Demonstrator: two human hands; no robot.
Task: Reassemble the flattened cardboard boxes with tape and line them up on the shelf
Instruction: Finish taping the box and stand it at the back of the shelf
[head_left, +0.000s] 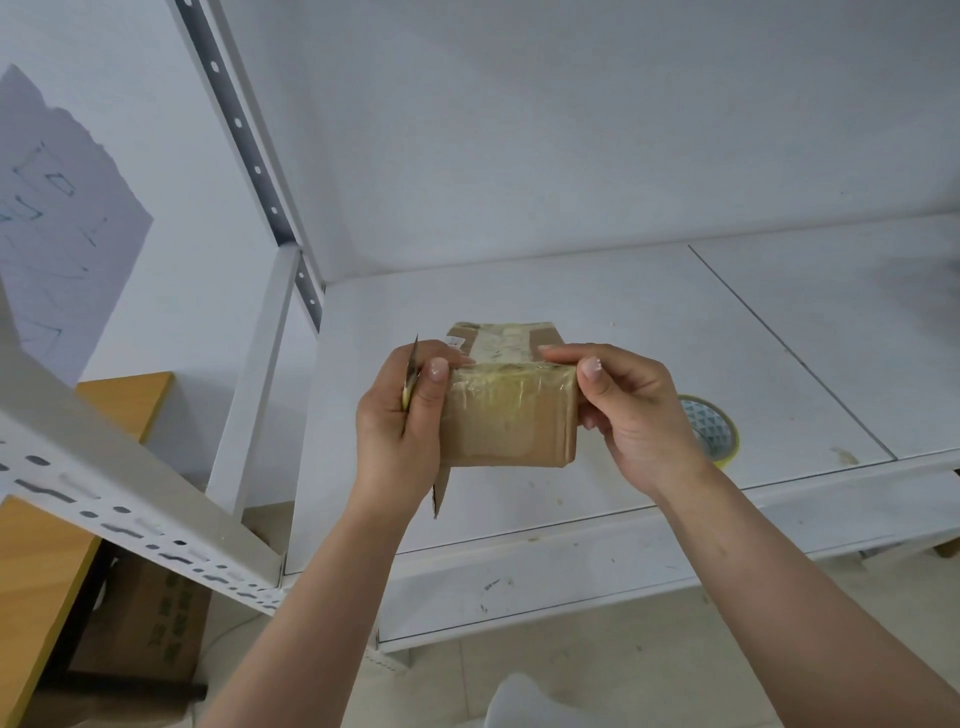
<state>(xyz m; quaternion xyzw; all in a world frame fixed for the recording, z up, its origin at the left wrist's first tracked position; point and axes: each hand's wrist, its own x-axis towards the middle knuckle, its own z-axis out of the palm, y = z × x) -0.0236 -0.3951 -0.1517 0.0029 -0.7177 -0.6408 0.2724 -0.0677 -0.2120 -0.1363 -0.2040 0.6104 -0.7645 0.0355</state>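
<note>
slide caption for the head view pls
Both hands grip a taped cardboard box above the white shelf.

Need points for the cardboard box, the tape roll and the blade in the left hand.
cardboard box (506, 421), head view, taped front face.
tape roll (709, 423), head view, patterned inner core on the shelf.
blade (412, 366), head view, thin metal tip above the left hand's fingers.

Box (511, 410): I hold it above the shelf (597, 322), between my left hand (402, 415) and right hand (631, 415).
Blade (411, 376): in my left hand, left of the box.
Tape roll (714, 428): on the shelf, behind my right hand.
Upright post (254, 384): left of the shelf.
Table (124, 400): left of the post.
Carton (150, 623): on the floor, below the table.
</note>
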